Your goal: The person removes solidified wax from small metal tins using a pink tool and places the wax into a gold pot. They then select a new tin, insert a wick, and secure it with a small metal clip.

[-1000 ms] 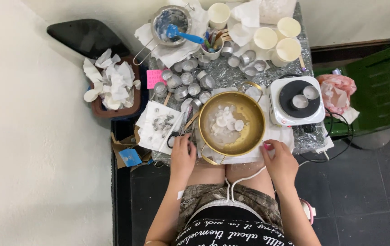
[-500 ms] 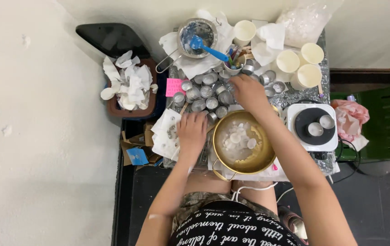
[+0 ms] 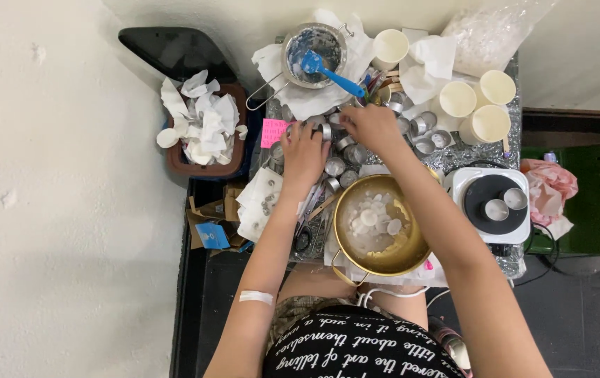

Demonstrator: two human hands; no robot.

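- Both hands, left hand point(image 3: 305, 150) and right hand point(image 3: 373, 126), rest fingers-down among small metal tealight cups point(image 3: 335, 166); their grip cannot be told.
- Cups crowd the counter point(image 3: 454, 159) between brass bowl point(image 3: 382, 224) and strainer point(image 3: 312, 52), little free room.

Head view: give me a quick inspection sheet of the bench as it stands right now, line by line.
Surface: small table with a crinkled silver covering, almost fully covered.
Job's things: cluster of small metal cups; gold pan holding pale discs.
Clutter: metal sieve with a blue spatula, paper cups, crumpled white paper, pink note, clear plastic bag.
Hands: left hand and right hand both lie on the metal cups; whether either grips one cannot be told.
Cables: white cord at the lap; black cable by the white hotplate.
Surroundings: brown bin stuffed with tissue, pale wall, green chair, dark floor.
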